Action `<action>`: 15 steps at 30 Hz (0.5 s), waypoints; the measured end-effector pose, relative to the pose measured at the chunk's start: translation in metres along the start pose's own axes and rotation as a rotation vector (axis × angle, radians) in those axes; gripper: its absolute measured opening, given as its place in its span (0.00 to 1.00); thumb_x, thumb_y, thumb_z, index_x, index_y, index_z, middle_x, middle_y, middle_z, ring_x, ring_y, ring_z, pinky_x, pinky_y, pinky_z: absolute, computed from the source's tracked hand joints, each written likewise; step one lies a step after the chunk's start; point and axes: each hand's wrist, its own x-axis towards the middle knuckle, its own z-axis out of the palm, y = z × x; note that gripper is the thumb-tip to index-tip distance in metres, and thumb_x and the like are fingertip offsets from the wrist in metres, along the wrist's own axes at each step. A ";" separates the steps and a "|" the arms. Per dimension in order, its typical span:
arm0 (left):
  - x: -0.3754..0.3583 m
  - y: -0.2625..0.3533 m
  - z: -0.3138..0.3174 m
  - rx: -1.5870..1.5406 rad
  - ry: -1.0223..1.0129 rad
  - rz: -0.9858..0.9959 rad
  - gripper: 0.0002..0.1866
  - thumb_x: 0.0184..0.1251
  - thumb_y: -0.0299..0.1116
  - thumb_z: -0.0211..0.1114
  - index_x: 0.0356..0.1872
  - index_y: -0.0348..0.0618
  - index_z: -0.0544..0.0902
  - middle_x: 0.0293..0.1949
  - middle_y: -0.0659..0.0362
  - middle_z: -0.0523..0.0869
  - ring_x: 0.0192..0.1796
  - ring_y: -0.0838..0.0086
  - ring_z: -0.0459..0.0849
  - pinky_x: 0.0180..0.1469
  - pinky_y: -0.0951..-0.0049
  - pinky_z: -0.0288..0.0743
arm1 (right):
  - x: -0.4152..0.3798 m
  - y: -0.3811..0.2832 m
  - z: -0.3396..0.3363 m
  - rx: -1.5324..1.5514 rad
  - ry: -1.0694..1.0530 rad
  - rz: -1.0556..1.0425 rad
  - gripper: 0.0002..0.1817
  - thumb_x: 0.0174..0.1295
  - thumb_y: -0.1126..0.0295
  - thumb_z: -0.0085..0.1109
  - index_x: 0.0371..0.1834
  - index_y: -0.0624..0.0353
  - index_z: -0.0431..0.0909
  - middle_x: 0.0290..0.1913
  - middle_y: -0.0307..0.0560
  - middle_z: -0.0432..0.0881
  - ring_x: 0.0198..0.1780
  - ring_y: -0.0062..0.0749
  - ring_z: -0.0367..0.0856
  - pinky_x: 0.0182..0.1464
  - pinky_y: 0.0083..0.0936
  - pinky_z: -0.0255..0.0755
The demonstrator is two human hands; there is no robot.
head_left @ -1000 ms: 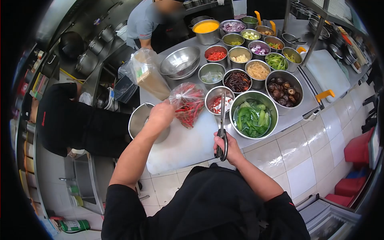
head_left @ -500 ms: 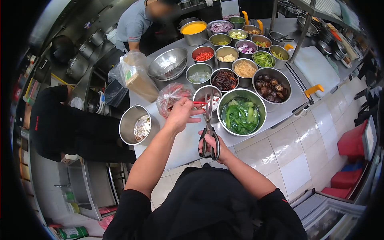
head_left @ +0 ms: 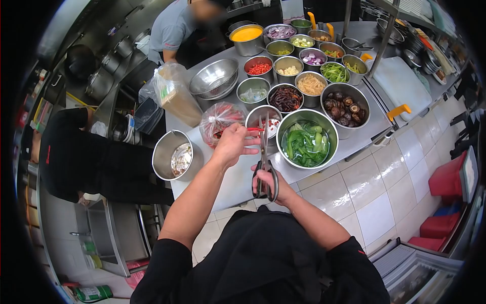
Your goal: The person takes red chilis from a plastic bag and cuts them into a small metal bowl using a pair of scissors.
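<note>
My left hand [head_left: 234,145] pinches a red chili pepper [head_left: 254,129] that sticks out to the right, its tip at the scissor blades. A pair of scissors [head_left: 264,152] with dark handles points away from me, gripped by my right hand [head_left: 273,183]; the blades are slightly parted. Beneath the blades stands a metal pot [head_left: 255,116] with red and white bits inside. Just beyond my left hand rests a clear plastic bag [head_left: 223,120] of red chilies. To the right of the scissors is a large pot [head_left: 335,133] of green leafy vegetables in water.
A steel pot [head_left: 158,161] with scraps stands at the left on the white cutting board [head_left: 223,199]. Metal tubs of cut ingredients, dried chilies [head_left: 286,99] and mushrooms [head_left: 347,109] crowd the counter. A colander [head_left: 212,76] sits behind. Two people work at the left and back.
The whole view has shifted very slightly. Both hands hold nearly the same pose at the pot, with the chili still between the left fingers. The person at the far left has leaned a little.
</note>
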 end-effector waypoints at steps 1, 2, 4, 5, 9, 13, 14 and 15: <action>0.000 0.001 0.001 0.007 0.002 0.001 0.09 0.77 0.35 0.45 0.44 0.40 0.68 0.51 0.48 0.81 0.51 0.62 0.84 0.40 0.63 0.85 | 0.001 -0.001 0.001 0.116 0.014 0.033 0.23 0.65 0.53 0.61 0.52 0.61 0.73 0.26 0.42 0.77 0.24 0.25 0.77 0.26 0.21 0.71; 0.000 0.001 0.002 0.014 0.005 0.000 0.09 0.77 0.35 0.45 0.44 0.40 0.68 0.51 0.48 0.81 0.50 0.63 0.84 0.40 0.63 0.85 | 0.002 -0.001 0.002 0.232 0.029 0.067 0.22 0.65 0.54 0.62 0.50 0.61 0.74 0.25 0.42 0.77 0.22 0.25 0.77 0.25 0.21 0.71; 0.001 0.001 0.003 0.032 0.018 0.002 0.09 0.77 0.35 0.45 0.44 0.39 0.68 0.51 0.48 0.82 0.49 0.65 0.84 0.39 0.64 0.84 | 0.005 -0.003 -0.002 0.057 0.020 0.051 0.24 0.65 0.54 0.62 0.52 0.62 0.73 0.26 0.42 0.77 0.24 0.26 0.77 0.27 0.22 0.72; 0.003 0.000 0.004 0.044 0.028 0.004 0.09 0.76 0.35 0.46 0.44 0.39 0.68 0.50 0.49 0.82 0.49 0.66 0.84 0.39 0.64 0.84 | 0.006 -0.005 -0.004 -0.031 0.015 0.041 0.24 0.65 0.54 0.62 0.53 0.62 0.73 0.27 0.42 0.77 0.24 0.27 0.78 0.27 0.22 0.72; 0.005 0.001 0.004 0.044 0.013 -0.003 0.10 0.76 0.35 0.46 0.45 0.39 0.69 0.49 0.50 0.83 0.47 0.69 0.84 0.38 0.65 0.84 | 0.000 -0.007 0.002 0.088 0.016 0.033 0.24 0.64 0.55 0.62 0.54 0.63 0.73 0.26 0.42 0.77 0.23 0.26 0.77 0.25 0.21 0.71; 0.007 0.001 0.008 0.092 0.044 -0.009 0.10 0.75 0.34 0.46 0.45 0.38 0.70 0.48 0.52 0.83 0.46 0.70 0.84 0.37 0.67 0.83 | 0.002 -0.012 -0.002 -0.037 0.026 0.068 0.24 0.67 0.57 0.57 0.57 0.66 0.70 0.26 0.43 0.77 0.24 0.27 0.78 0.28 0.23 0.73; 0.010 0.000 0.007 0.100 0.044 -0.008 0.10 0.74 0.34 0.47 0.45 0.38 0.70 0.48 0.52 0.84 0.46 0.71 0.84 0.37 0.67 0.82 | 0.002 -0.013 -0.003 -0.113 0.026 0.069 0.25 0.67 0.56 0.57 0.58 0.65 0.70 0.27 0.43 0.78 0.25 0.28 0.78 0.29 0.24 0.73; 0.010 0.000 0.008 0.107 0.044 -0.007 0.10 0.74 0.34 0.47 0.45 0.38 0.70 0.48 0.52 0.84 0.45 0.71 0.84 0.36 0.68 0.82 | 0.002 -0.012 -0.005 -0.189 0.027 0.071 0.26 0.67 0.55 0.56 0.58 0.65 0.70 0.27 0.44 0.78 0.26 0.28 0.79 0.30 0.25 0.74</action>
